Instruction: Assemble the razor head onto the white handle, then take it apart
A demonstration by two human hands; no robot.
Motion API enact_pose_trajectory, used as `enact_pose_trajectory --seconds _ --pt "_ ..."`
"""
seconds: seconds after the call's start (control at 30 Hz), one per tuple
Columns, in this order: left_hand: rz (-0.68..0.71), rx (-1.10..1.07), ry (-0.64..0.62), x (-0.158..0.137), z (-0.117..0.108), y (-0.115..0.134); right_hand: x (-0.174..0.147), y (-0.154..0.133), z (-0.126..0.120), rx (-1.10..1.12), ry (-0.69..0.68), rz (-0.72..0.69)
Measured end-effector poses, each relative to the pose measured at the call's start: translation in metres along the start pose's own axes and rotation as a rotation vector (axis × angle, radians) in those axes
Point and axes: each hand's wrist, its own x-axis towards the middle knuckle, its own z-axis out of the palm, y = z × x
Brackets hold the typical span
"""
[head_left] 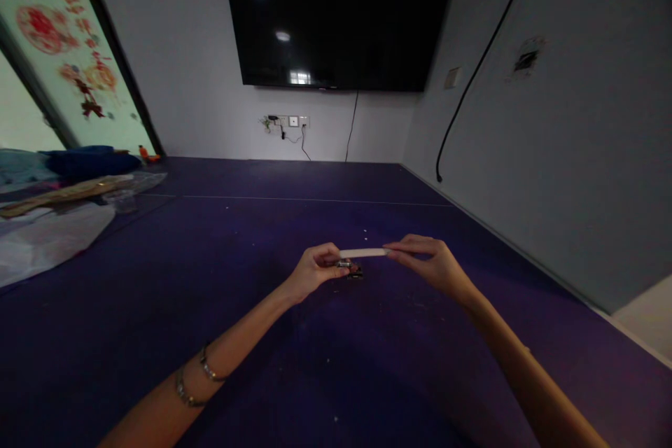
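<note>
A thin, pale, flat strip (363, 253) stretches level between my two hands above the purple surface. My left hand (313, 269) is closed in a pinch at the strip's left end. At the other end, the thumb and fingertips of my right hand (428, 260) press on the strip. Just under the strip, by my left thumb, is a small object with shiny metal and dark parts (355, 271); its kind is too small to make out. I cannot tell whether my left thumb touches it. Two bracelets (187, 388) circle my left forearm.
The purple surface (236, 336) runs back to the wall, with small white bits scattered on it. At the left lie plastic sheeting (57, 241), a long wooden piece (68, 194) and dark blue cloth (94, 162). A black cable (475, 73) hangs along the right wall.
</note>
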Motion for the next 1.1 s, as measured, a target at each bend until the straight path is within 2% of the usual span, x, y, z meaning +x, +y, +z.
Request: enact_pose_trajectory --seconds 0.2,0.4,0.57,0.9,1.0,1.1 --pt "0.006 0.023 -0.010 0.000 0.001 -0.001 0.000 -0.009 0.001 -0.011 -0.064 -0.040" --pt "-0.004 -0.047 -0.022 -0.001 0.001 -0.001 -0.001 0.004 -0.004 0.016 0.000 0.038" --pt "0.022 -0.039 -0.008 0.000 -0.001 -0.001 -0.002 0.007 -0.009 0.086 -0.102 0.021" --pt "0.018 -0.069 -0.003 0.000 -0.001 -0.001 0.000 0.015 -0.007 0.096 -0.099 0.025" --pt "0.029 -0.076 -0.027 -0.001 0.000 0.001 0.000 0.021 -0.012 0.069 -0.057 0.042" --pt "0.040 -0.060 -0.008 -0.001 0.001 0.002 -0.001 0.034 -0.016 0.058 0.084 0.113"
